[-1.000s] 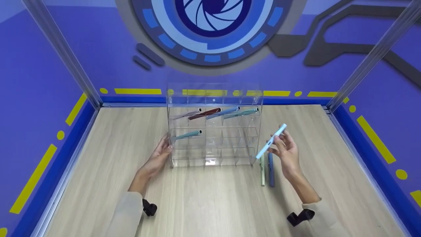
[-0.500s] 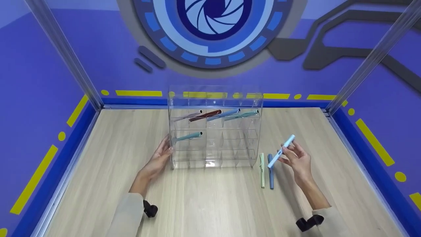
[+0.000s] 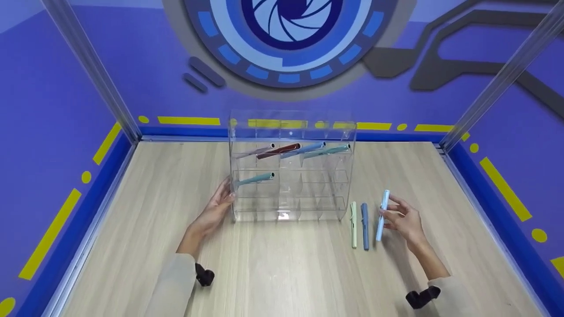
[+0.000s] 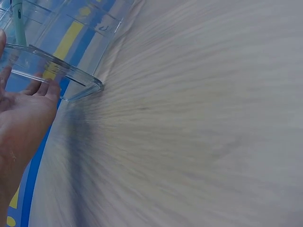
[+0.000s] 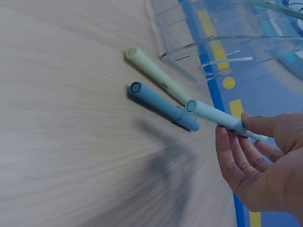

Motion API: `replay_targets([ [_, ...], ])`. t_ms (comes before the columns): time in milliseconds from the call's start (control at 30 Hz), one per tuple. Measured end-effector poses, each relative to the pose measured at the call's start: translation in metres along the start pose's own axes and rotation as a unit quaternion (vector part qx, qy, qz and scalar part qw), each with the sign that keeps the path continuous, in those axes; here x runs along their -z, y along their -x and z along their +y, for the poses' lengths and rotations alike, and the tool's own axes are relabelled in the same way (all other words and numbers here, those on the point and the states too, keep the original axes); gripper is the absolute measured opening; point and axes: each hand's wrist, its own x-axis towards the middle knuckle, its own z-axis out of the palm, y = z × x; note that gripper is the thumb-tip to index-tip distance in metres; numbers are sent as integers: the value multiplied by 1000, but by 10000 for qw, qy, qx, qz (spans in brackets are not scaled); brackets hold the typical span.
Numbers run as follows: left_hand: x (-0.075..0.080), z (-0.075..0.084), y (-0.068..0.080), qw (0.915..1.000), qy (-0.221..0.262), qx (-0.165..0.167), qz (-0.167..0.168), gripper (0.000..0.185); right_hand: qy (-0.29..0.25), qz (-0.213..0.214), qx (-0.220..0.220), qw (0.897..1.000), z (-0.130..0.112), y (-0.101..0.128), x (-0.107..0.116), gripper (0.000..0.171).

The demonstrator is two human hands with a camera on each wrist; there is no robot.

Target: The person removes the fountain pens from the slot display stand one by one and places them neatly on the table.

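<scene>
A clear acrylic pen rack (image 3: pixel 291 167) (image 4: pixel 52 56) (image 5: pixel 222 42) stands mid-table with several pens in its upper slots and a teal pen (image 3: pixel 255 178) in a lower left slot. My left hand (image 3: pixel 216 207) (image 4: pixel 23 109) rests with straight fingers against the rack's left side. My right hand (image 3: pixel 403 220) (image 5: pixel 260 165) pinches a light blue pen (image 3: pixel 383 215) (image 5: pixel 215 117) just above the table, right of the rack. Beside it lie a pale green pen (image 3: pixel 353 223) (image 5: pixel 156 75) and a darker blue pen (image 3: pixel 364 225) (image 5: pixel 161 106).
The wooden table (image 3: pixel 282 273) is bordered by blue walls with yellow marks. Two metal posts (image 3: pixel 94 75) rise at the back corners. Black wrist mounts (image 3: pixel 203 276) sit on both sleeves.
My right hand has carried the light blue pen down and to the right, from beside the rack's right edge to just above the table next to the two lying pens. The left hand stayed put.
</scene>
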Motion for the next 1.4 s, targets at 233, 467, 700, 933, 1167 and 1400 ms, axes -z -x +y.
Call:
replay_targets([
  [233,0,1,1,9999,-130,46,-76,72,188,-144,-134,9996,10,-4,8,64],
  [467,0,1,0,9998,-142,96,-25,74,491,-318,-250,9980,16,-6,14,63],
  [700,0,0,0,9995,-196,232,45,71,654,-529,-382,9957,29,-6,12,65],
  [933,1,0,-1,9998,-126,170,25,74,786,-590,-533,9937,34,-5,10,65],
  [1167,3,0,2,9999,-96,42,41,75,1063,-618,-347,9918,33,-9,-1,65],
  [1400,0,-1,2,10000,-9,48,-29,73,1286,-502,-181,9903,34,-11,-2,61],
])
